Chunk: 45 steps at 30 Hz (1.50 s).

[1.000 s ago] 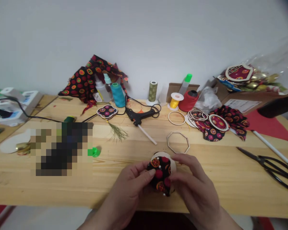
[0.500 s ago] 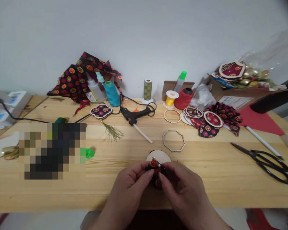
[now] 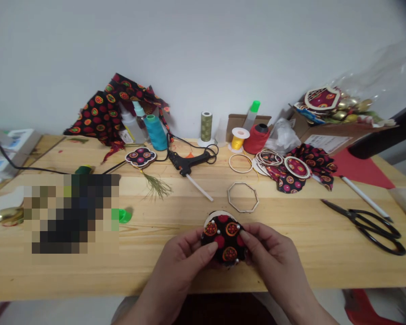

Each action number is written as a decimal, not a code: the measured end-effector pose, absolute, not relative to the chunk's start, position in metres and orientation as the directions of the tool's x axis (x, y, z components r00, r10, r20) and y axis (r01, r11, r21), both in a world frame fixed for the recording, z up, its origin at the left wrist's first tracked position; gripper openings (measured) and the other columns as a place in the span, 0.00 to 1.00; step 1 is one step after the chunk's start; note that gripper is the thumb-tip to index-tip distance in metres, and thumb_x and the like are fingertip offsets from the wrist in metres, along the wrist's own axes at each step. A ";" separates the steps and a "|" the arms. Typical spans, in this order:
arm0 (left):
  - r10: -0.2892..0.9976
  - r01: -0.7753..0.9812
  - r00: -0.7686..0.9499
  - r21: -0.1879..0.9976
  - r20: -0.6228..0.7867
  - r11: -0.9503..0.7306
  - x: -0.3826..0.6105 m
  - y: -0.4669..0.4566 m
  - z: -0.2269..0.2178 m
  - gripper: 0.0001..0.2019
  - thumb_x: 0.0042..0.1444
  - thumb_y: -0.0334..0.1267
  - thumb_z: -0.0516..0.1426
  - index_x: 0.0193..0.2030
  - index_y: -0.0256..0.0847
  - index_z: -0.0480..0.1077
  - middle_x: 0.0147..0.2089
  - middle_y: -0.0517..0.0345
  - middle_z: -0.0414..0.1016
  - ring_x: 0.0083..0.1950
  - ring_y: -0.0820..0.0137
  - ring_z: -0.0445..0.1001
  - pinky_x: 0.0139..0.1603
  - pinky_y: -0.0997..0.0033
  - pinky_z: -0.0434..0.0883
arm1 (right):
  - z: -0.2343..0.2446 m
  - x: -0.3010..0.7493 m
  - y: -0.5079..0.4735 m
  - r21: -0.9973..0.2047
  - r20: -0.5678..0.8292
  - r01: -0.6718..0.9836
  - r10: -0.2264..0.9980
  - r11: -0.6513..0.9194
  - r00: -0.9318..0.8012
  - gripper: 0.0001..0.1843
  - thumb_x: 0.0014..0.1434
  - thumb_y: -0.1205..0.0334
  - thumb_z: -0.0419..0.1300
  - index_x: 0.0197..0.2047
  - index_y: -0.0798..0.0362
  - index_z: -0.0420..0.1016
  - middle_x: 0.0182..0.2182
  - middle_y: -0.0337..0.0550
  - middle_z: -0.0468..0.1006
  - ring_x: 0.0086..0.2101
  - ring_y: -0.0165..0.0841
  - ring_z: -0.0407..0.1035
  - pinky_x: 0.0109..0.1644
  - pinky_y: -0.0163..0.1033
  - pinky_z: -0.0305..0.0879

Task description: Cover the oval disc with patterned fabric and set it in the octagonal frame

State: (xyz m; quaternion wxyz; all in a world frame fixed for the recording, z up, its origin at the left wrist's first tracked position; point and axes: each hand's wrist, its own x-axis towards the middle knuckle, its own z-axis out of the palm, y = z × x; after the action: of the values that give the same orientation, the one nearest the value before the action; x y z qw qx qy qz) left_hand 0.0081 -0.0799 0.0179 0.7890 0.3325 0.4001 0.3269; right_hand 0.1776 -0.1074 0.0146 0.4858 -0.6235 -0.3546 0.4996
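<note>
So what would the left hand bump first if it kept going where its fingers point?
The left hand touches the patterned fabric disc right now, so that comes first; beyond it, probably the right hand.

Fabric piece (image 3: pixel 225 238): black cloth printed with red and orange circles, roughly round, spread flat, face up. Small white pin heads show along its edge. It lies over a pale wooden disc (image 3: pixel 215 214), of which only the far rim shows. Both sit just nearer than the octagonal frame (image 3: pixel 242 183), slightly to its left. Left hand (image 3: pixel 182 264) and right hand (image 3: pixel 274 257) pinch the cloth's sides.
</note>
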 end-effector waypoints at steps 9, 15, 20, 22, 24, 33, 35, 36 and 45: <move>0.767 -0.247 0.476 0.771 -0.431 0.587 0.010 -0.078 0.020 0.10 0.54 0.39 0.64 0.42 0.39 0.80 0.34 0.55 0.83 0.35 0.71 0.77 0.40 0.75 0.72 | 0.013 0.172 -0.111 -0.931 -0.363 -0.080 0.921 -0.355 0.143 0.16 0.53 0.48 0.63 0.32 0.53 0.78 0.22 0.38 0.73 0.22 0.26 0.61 0.24 0.31 0.59; 0.798 -0.271 0.386 0.770 -0.464 0.578 0.009 -0.080 0.018 0.13 0.53 0.40 0.64 0.43 0.37 0.77 0.34 0.54 0.81 0.33 0.70 0.76 0.39 0.70 0.72 | 0.014 0.175 -0.109 -0.940 -0.338 -0.074 0.940 -0.334 0.045 0.24 0.57 0.41 0.57 0.26 0.55 0.73 0.18 0.37 0.70 0.20 0.26 0.62 0.23 0.31 0.57; 0.800 -0.305 0.378 0.753 -0.467 0.583 0.006 -0.082 0.020 0.09 0.47 0.36 0.66 0.35 0.38 0.73 0.31 0.58 0.79 0.32 0.72 0.74 0.35 0.73 0.69 | 0.016 0.176 -0.111 -0.957 -0.278 0.056 0.957 -0.283 0.083 0.11 0.53 0.53 0.64 0.32 0.53 0.77 0.25 0.39 0.78 0.24 0.27 0.67 0.27 0.31 0.63; 0.783 -0.287 0.426 0.753 -0.453 0.592 0.005 -0.083 0.022 0.11 0.46 0.36 0.66 0.36 0.39 0.72 0.31 0.59 0.79 0.33 0.72 0.74 0.35 0.74 0.68 | 0.017 0.177 -0.112 -0.962 -0.222 0.150 0.974 -0.227 0.049 0.09 0.57 0.56 0.60 0.32 0.51 0.78 0.26 0.39 0.79 0.28 0.29 0.70 0.32 0.32 0.66; 0.751 -0.196 0.473 0.776 -0.460 0.599 0.003 -0.083 0.025 0.17 0.46 0.38 0.66 0.43 0.41 0.71 0.35 0.57 0.80 0.37 0.70 0.75 0.39 0.72 0.68 | 0.019 0.180 -0.113 -0.959 -0.169 0.236 0.985 -0.159 -0.022 0.08 0.59 0.60 0.57 0.32 0.49 0.78 0.27 0.37 0.79 0.30 0.29 0.72 0.35 0.32 0.68; 0.701 0.058 0.533 0.846 -0.475 0.530 0.010 -0.080 0.034 0.11 0.56 0.44 0.59 0.35 0.37 0.77 0.30 0.58 0.75 0.33 0.71 0.72 0.38 0.70 0.69 | 0.019 0.180 -0.117 -0.957 -0.004 0.291 1.000 -0.004 0.001 0.12 0.55 0.68 0.59 0.43 0.49 0.75 0.29 0.37 0.79 0.29 0.29 0.74 0.33 0.33 0.72; 0.707 0.041 0.539 0.853 -0.458 0.521 0.010 -0.080 0.033 0.12 0.56 0.44 0.59 0.32 0.36 0.77 0.29 0.57 0.75 0.32 0.71 0.71 0.37 0.71 0.69 | 0.019 0.179 -0.117 -0.955 0.035 0.295 0.998 0.020 0.048 0.12 0.54 0.67 0.60 0.43 0.49 0.75 0.28 0.36 0.78 0.29 0.29 0.73 0.32 0.32 0.71; 0.702 0.044 0.551 0.856 -0.451 0.515 0.009 -0.080 0.033 0.13 0.56 0.45 0.58 0.31 0.36 0.77 0.28 0.57 0.74 0.31 0.71 0.71 0.36 0.72 0.69 | 0.019 0.180 -0.117 -0.952 0.043 0.305 0.997 0.023 0.059 0.12 0.54 0.66 0.61 0.43 0.49 0.75 0.27 0.36 0.77 0.28 0.29 0.72 0.32 0.32 0.71; 0.657 0.083 0.608 0.858 -0.446 0.506 0.004 -0.080 0.033 0.10 0.54 0.40 0.62 0.39 0.36 0.75 0.28 0.60 0.74 0.29 0.71 0.72 0.33 0.71 0.70 | 0.021 0.179 -0.117 -0.961 0.007 0.277 0.999 -0.005 0.043 0.13 0.54 0.68 0.62 0.43 0.47 0.75 0.26 0.33 0.77 0.26 0.27 0.73 0.29 0.29 0.70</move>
State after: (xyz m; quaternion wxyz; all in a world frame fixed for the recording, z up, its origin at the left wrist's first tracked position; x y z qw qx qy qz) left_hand 0.0045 -0.0801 0.0333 0.7694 0.4605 0.4014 0.1866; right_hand 0.1786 -0.1166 0.0212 0.4364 -0.5753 -0.5543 0.4139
